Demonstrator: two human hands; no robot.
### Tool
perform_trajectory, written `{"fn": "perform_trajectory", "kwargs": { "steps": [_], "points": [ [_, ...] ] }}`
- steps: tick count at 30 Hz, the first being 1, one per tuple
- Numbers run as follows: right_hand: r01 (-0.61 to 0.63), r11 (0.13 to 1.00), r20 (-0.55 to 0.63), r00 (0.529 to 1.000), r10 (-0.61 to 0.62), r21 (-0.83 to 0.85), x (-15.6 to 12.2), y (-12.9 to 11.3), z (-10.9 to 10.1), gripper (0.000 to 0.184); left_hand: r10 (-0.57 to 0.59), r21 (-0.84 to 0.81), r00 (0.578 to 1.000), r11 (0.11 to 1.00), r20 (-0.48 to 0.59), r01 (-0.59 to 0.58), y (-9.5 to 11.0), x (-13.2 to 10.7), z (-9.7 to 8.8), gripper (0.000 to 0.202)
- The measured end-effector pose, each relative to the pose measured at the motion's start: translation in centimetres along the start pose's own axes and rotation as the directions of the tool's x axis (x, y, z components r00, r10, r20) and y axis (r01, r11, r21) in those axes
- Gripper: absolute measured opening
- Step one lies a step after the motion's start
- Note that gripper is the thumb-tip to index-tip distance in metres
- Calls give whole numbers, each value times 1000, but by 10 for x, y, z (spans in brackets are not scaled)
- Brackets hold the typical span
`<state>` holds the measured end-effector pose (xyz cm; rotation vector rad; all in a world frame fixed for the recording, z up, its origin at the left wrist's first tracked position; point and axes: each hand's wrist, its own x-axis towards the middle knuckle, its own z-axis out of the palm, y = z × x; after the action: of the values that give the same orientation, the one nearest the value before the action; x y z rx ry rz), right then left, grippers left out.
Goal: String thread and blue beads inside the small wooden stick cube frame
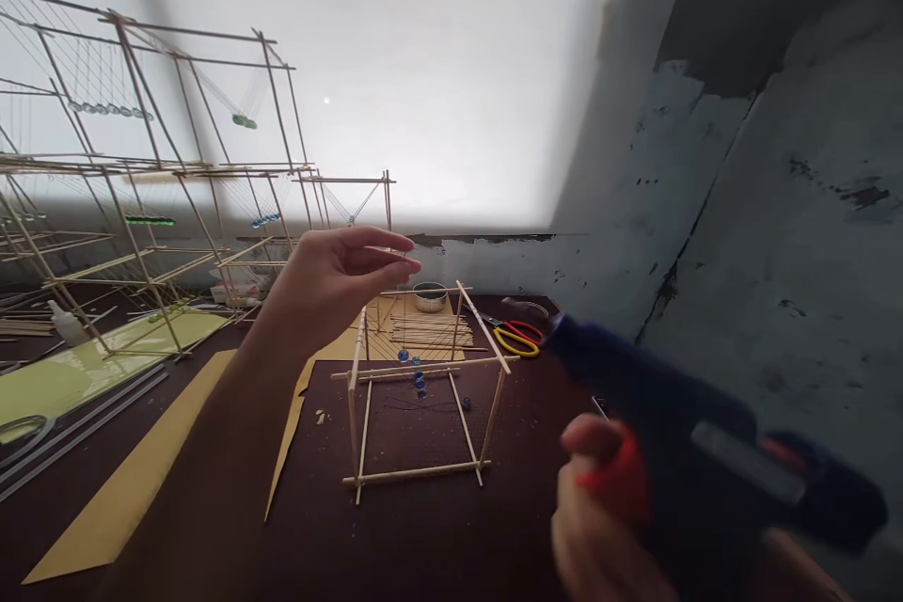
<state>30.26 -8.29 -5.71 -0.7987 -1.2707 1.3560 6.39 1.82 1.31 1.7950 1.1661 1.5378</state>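
My left hand (345, 268) is raised above the far part of a small cube-shaped frame of wooden sticks (416, 471). Its thumb and fingertips pinch a thin thread (404, 315), from which a blue marble (403, 355) hangs. Several more blue marbles (420, 383) are within the frame, close below that one. Another dark marble (467, 403) shows near the frame's right side; whether it hangs or rests, I cannot tell. On the right, my right hand (599, 517) grips a dark blue hot glue gun (663, 395) with a red trigger. Gun and hand are blurred, the nozzle pointing toward the frame.
Large stick frames with hanging marbles (105, 110) stand at the left. Behind the small frame lie loose sticks (434, 329), a round bowl (430, 296) and red-yellow scissors (518, 339). Cardboard (162, 451), clear rods (91, 428) and a white bottle (65, 324) lie leftward.
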Motion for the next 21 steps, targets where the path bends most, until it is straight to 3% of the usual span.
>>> {"fn": "perform_trajectory", "kwargs": {
  "steps": [2,5,9,13,21],
  "points": [
    [84,996,-210,975,-78,21,9,-7,-10,30,36,-4,999,999,29,-36,-2,0,2,16],
    [140,990,-320,937,-139,-21,31,-22,-31,26,49,-10,997,999,61,-48,-5,0,6,14],
    [-13,1000,-218,976,11,-10,73,-28,-67,27,75,11,990,997,119,-77,-9,2,12,14],
    [-178,984,-121,977,175,-19,100,-18,-87,33,31,34,984,999,175,-37,-11,2,14,15],
    [-280,959,21,960,281,-31,102,9,-100,39,-42,104,960,995,277,14,-12,6,17,13]
  ]
}}
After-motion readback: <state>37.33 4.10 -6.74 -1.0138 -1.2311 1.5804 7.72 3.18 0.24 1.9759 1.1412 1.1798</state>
